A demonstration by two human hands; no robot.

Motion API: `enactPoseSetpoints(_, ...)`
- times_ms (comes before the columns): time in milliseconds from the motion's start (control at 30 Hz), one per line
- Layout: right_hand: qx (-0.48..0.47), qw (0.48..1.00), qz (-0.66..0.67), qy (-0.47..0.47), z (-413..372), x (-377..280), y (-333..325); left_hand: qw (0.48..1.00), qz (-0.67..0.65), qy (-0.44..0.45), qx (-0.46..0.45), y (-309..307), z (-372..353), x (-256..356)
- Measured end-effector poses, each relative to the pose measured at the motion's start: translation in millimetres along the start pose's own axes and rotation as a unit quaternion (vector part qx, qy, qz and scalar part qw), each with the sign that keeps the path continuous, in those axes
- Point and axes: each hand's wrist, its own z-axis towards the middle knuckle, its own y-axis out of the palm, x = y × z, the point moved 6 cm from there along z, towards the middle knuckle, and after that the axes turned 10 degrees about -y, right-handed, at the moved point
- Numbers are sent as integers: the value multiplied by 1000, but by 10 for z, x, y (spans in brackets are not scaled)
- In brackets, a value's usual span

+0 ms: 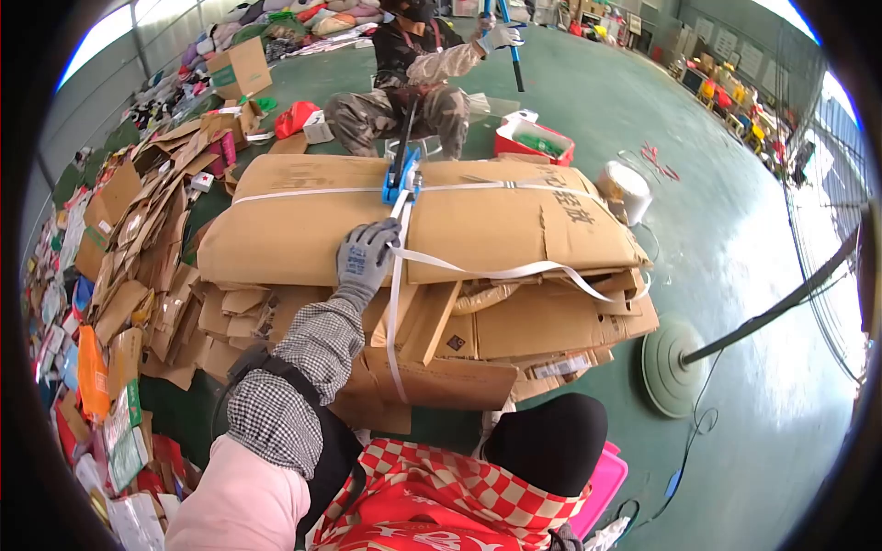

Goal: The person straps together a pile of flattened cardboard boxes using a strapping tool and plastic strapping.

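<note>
My left hand [366, 255], in a grey glove, rests on top of a tall bundle of flattened cardboard [303, 220]. Its fingers are curled at the white strap [393, 312], which runs down the bundle's near side. Just beyond the fingers, a blue strapping tool [401, 180] with a dark lever sits on the cardboard where the straps cross. A loose length of strap [514, 273] trails from the hand toward the right end. Another strap runs lengthwise over the top sheet. My right hand is out of view.
A co-worker [404, 92] sits across the bundle, a gloved hand on a blue long-handled tool [514, 60]. Loose cardboard [152, 230] and mixed waste pile up at left. At right stand a white strap roll [627, 191], a red bin [535, 142] and a round-based pole [675, 372].
</note>
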Motion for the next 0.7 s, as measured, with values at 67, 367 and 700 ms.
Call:
enactPoseSetpoints(67, 25, 996, 85, 25, 15, 26, -87, 1000, -3, -9, -8, -39, -7, 5)
enactPoseSetpoints(367, 179, 902, 394, -7, 262, -286, -616, 999, -17, -21, 24, -108, -6, 23)
enactPoseSetpoints(700, 251, 756, 400, -454, -927, -4107, -2220, 999, -25, -24, 34, -139, 1, 42)
